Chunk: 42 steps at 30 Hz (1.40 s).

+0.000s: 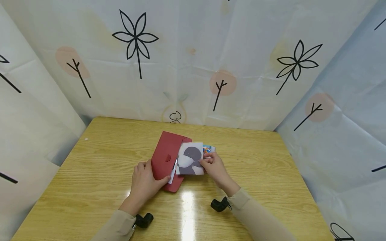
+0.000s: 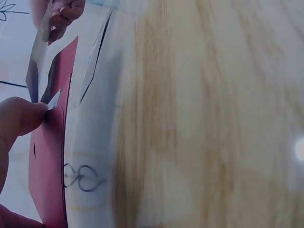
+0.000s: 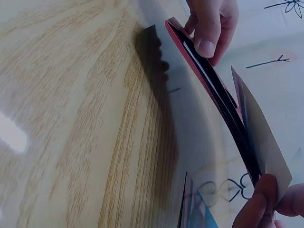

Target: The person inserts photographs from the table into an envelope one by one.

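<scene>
My left hand [image 1: 144,180] grips a dark red paper envelope [image 1: 164,152] by its lower left part, thumb on the front near the opening. The envelope's mouth faces right, its flap folded open. A white paper edge [image 1: 172,174] shows inside the mouth, beside the thumb. My right hand [image 1: 216,170] pinches the right edge of a square card [image 1: 189,159] with a grey and white picture. That card overlaps the envelope's opening in the head view. In the right wrist view, the card [image 3: 266,147] stands at an angle against the envelope's mouth [image 3: 213,85].
A colourful card [image 1: 207,148] lies on the wooden table [image 1: 253,167] beyond my right fingers, partly hidden by them. White cloth [image 1: 187,67] printed with flowers and trees hangs behind the table and at both sides. A black wrist camera [image 1: 144,220] sits at each sleeve.
</scene>
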Tool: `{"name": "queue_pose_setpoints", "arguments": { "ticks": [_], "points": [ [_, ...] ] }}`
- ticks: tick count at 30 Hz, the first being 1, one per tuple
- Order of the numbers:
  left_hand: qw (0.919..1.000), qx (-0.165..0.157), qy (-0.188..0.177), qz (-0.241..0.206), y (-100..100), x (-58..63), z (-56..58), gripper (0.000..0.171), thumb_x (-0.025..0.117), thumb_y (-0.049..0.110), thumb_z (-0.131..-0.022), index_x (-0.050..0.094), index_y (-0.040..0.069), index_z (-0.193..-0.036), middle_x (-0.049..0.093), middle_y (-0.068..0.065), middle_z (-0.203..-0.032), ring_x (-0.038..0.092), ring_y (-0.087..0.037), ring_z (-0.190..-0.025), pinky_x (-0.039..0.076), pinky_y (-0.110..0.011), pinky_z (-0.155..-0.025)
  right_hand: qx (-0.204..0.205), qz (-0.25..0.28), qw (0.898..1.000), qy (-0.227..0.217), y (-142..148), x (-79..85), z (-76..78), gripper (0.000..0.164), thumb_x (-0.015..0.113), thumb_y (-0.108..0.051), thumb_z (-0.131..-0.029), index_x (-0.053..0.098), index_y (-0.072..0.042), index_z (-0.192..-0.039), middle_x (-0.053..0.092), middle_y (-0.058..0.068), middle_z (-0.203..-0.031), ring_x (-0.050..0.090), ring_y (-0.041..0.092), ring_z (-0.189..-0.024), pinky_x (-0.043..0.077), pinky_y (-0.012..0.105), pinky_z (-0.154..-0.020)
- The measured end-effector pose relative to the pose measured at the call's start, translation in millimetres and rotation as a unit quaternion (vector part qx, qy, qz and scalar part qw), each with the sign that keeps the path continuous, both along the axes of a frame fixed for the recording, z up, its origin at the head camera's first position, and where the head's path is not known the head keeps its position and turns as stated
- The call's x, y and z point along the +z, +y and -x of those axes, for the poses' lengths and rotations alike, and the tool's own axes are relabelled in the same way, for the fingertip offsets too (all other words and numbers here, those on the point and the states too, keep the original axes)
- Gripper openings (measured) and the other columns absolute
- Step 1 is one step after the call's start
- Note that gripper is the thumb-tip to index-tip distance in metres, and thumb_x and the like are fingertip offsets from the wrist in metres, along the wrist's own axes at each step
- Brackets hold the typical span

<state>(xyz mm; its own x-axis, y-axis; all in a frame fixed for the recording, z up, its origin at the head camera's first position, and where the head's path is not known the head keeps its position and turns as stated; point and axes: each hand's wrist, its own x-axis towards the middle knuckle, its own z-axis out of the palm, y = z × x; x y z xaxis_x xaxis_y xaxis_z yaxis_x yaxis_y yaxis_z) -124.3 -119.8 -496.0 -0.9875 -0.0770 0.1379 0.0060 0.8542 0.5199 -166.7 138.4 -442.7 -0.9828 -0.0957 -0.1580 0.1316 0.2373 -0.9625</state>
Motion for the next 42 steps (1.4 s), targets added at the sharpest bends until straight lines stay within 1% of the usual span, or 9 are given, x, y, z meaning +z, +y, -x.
{"name": "queue_pose_setpoints", "arguments": {
  "ticks": [5, 8, 13, 19, 27, 30, 33, 38, 42],
  "points": [
    [1.0, -0.002, 0.003, 0.002, 1, -0.4, 0.7, 0.101, 0.077, 0.059, -0.068, 0.044, -0.011, -0.131, 0.046, -0.026, -0.116, 0.039, -0.041, -0.106, 0.038, -0.05, -0.084, -0.006, -0.003, 0.999, 0.033, -13, -17.0, 5.9, 0.038, 0.061, -0.005, -0.092, 0.045, 0.009, -0.124, 0.063, 0.017, -0.087, 0.054, 0.015, -0.07, 0.043, 0.026, -0.058],
    [1.0, -0.003, 0.005, -0.002, 1, 0.3, 0.9, 0.1, 0.076, 0.059, -0.068, 0.044, -0.012, -0.131, 0.046, -0.026, -0.116, 0.04, -0.04, -0.105, 0.037, -0.05, -0.084, -0.008, -0.026, 0.998, 0.065, -23, -24.9, 6.7, 0.036, 0.061, -0.006, -0.092, 0.047, 0.004, -0.123, 0.063, 0.012, -0.086, 0.054, 0.013, -0.067, 0.043, 0.025, -0.056],
    [1.0, -0.002, 0.004, -0.008, 2, 2.0, 1.3, 0.099, 0.076, 0.058, -0.069, 0.044, -0.011, -0.132, 0.046, -0.026, -0.117, 0.04, -0.04, -0.106, 0.037, -0.051, -0.085, -0.001, -0.07, 0.993, 0.099, -38, -30.0, 3.8, 0.033, 0.063, -0.008, -0.092, 0.05, -0.002, -0.122, 0.062, 0.009, -0.089, 0.058, 0.014, -0.068, 0.046, 0.028, -0.057],
    [0.9999, 0.004, -0.008, -0.01, 3, 2.8, 1.4, 0.101, 0.077, 0.058, -0.069, 0.042, -0.011, -0.134, 0.044, -0.026, -0.118, 0.039, -0.04, -0.107, 0.038, -0.051, -0.085, 0.025, -0.106, 0.986, 0.122, -50, -30.6, -2.6, 0.03, 0.061, -0.008, -0.093, 0.057, -0.002, -0.123, 0.065, 0.005, -0.09, 0.057, 0.012, -0.067, 0.046, 0.026, -0.056],
    [0.9999, 0.01, 0.006, 0.0, 3, 3.2, 1.3, 0.101, 0.078, 0.06, -0.067, 0.044, -0.011, -0.132, 0.046, -0.026, -0.116, 0.04, -0.04, -0.106, 0.037, -0.051, -0.085, 0.049, -0.111, 0.986, 0.111, -60, -30.3, -6.3, 0.03, 0.059, -0.005, -0.093, 0.059, -0.001, -0.123, 0.064, 0.004, -0.089, 0.06, 0.012, -0.071, 0.049, 0.026, -0.058],
    [1.0, 0.01, 0.001, 0.0, 2, 4.1, 1.0, 0.102, 0.077, 0.061, -0.068, 0.044, -0.01, -0.132, 0.045, -0.026, -0.116, 0.04, -0.04, -0.106, 0.037, -0.051, -0.086, 0.077, -0.124, 0.984, 0.107, -62, -30.4, -7.3, 0.031, 0.059, -0.007, -0.094, 0.059, -0.001, -0.124, 0.064, 0.003, -0.093, 0.061, 0.012, -0.075, 0.05, 0.027, -0.062],
    [1.0, 0.008, -0.003, -0.001, 3, 4.4, 1.1, 0.102, 0.077, 0.06, -0.068, 0.043, -0.01, -0.133, 0.045, -0.026, -0.117, 0.04, -0.04, -0.107, 0.037, -0.052, -0.087, 0.112, -0.148, 0.977, 0.099, -64, -30.4, -8.7, 0.034, 0.057, -0.009, -0.094, 0.058, 0.0, -0.127, 0.064, 0.002, -0.096, 0.061, 0.012, -0.079, 0.05, 0.027, -0.066],
    [1.0, 0.007, 0.005, 0.0, 2, 3.8, 1.8, 0.102, 0.077, 0.061, -0.068, 0.043, -0.01, -0.133, 0.045, -0.027, -0.118, 0.04, -0.041, -0.107, 0.036, -0.053, -0.088, 0.141, -0.183, 0.968, 0.094, -65, -30.5, -9.6, 0.037, 0.055, -0.01, -0.096, 0.057, -0.002, -0.132, 0.061, -0.001, -0.093, 0.055, 0.011, -0.072, 0.045, 0.026, -0.058],
    [1.0, 0.008, 0.004, 0.0, 1, 4.5, 1.9, 0.102, 0.077, 0.061, -0.068, 0.043, -0.01, -0.133, 0.045, -0.028, -0.118, 0.04, -0.041, -0.107, 0.036, -0.053, -0.087, 0.15, -0.188, 0.966, 0.094, -63, -29.3, -8.7, 0.037, 0.055, -0.013, -0.096, 0.058, -0.005, -0.132, 0.058, -0.002, -0.091, 0.053, 0.011, -0.069, 0.044, 0.025, -0.057]
  ]
}}
